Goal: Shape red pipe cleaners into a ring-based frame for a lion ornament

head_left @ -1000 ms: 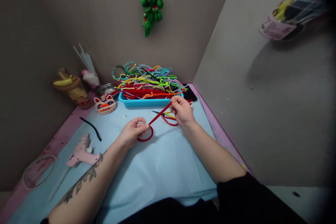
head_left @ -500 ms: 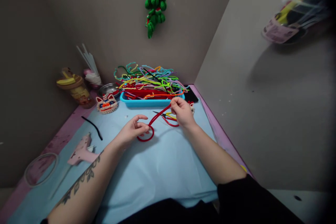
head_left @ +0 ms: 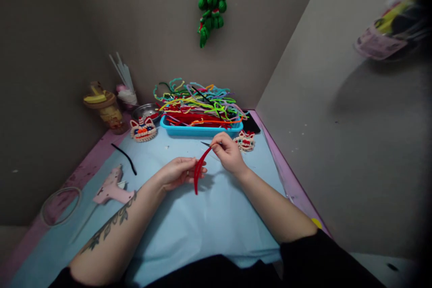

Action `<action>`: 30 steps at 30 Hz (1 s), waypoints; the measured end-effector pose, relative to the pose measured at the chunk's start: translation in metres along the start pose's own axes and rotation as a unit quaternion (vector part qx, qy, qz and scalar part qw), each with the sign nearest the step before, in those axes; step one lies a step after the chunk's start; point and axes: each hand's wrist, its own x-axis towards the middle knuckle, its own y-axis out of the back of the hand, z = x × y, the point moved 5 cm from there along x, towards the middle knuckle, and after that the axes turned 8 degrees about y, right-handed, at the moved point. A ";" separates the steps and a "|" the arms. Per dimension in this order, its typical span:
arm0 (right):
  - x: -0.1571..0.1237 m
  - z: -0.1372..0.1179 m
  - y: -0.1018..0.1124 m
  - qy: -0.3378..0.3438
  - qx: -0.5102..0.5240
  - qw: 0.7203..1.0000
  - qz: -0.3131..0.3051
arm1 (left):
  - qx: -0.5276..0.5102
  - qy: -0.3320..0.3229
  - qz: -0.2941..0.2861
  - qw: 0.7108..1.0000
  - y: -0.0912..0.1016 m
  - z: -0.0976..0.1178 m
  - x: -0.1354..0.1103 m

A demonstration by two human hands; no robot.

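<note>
Surface: pale blue sheet (head_left: 202, 225) over a pink-edged top, boxed in by grey walls.
Far left: a pink glue gun (head_left: 113, 189) lay flat, with a loose black pipe cleaner (head_left: 124, 158) just beyond it and a yellow-lidded cup (head_left: 103, 110) against the wall.
Left cat face (head_left: 143, 129): a finished striped piece lay near the tray's left end.
Left hand (head_left: 175, 173): its grip was lightly closed, thumb and fingertips pinching the red pipe cleaner (head_left: 199, 168) near its middle.
Red pipe cleaner: it was held just above the sheet between both hands and bent into a narrow curve, lower end pointing down. Whether it was doubled could not be told.
Blue tray (head_left: 199, 131): it sat behind the hands, heaped with a tangle of mixed stems (head_left: 199, 101).
Right hand (head_left: 227, 153): its grip was closed on the red stem's upper end, thumb against forefinger.
Right cat face (head_left: 246, 140): a second finished piece lay just beyond the right hand.
Back wall: a green ornament (head_left: 211, 2) hung above the tray.
Progress: two faces looked complete. The red stem seemed only at its first bend, joined to nothing, so most of the shaping appeared left.
</note>
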 end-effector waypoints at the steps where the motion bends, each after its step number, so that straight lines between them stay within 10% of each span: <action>1: -0.001 0.000 0.000 0.009 0.000 1.000 0.002 | -0.005 0.013 -0.008 1.000 -0.001 -0.001 0.000; 11: -0.005 0.007 0.000 -0.006 0.002 1.000 0.024 | -0.022 -0.014 -0.007 1.000 0.003 -0.002 0.003; 17: -0.006 0.017 0.001 -0.027 0.053 0.998 0.007 | 0.107 -0.115 0.113 0.981 0.009 0.011 -0.003; 25: -0.003 -0.013 -0.004 0.053 -0.146 0.987 -0.045 | 0.430 -0.338 0.304 0.780 0.003 0.032 -0.028; 30: -0.012 -0.014 -0.023 0.083 -0.201 0.972 -0.093 | 0.509 -0.337 0.308 0.730 0.000 0.026 -0.024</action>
